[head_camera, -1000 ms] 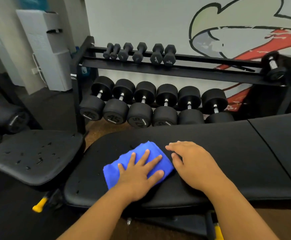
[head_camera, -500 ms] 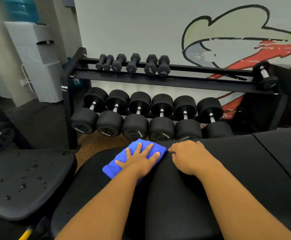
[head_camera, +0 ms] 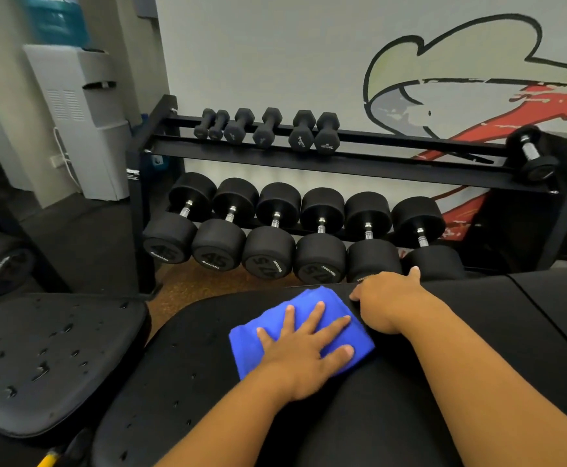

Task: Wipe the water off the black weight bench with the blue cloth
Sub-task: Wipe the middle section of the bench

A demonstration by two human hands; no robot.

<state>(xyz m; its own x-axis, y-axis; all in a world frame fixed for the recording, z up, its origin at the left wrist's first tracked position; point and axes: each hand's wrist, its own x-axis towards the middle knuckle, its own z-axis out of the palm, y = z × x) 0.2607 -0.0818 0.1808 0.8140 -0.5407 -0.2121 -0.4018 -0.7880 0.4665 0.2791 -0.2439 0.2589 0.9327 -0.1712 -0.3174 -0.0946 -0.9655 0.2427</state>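
Note:
The blue cloth (head_camera: 315, 296) lies folded on the black weight bench (head_camera: 180, 382), near its far edge. My left hand (head_camera: 305, 348) presses flat on the cloth with the fingers spread. Just right of the cloth, my right hand (head_camera: 390, 301) rests on the bench's far edge, its fingers curled over the edge and hidden. Small water drops (head_camera: 174, 402) dot the bench pad to the left of the cloth.
A separate black seat pad (head_camera: 49, 358) at the left carries several larger water drops. Behind the bench stands a dumbbell rack (head_camera: 342, 163) with several heavy dumbbells (head_camera: 268, 254) close to the far edge. A water dispenser (head_camera: 83, 123) stands at the back left.
My left hand has slid the cloth back toward me and a little right. My right hand has moved to the bench's far edge and curled its fingers.

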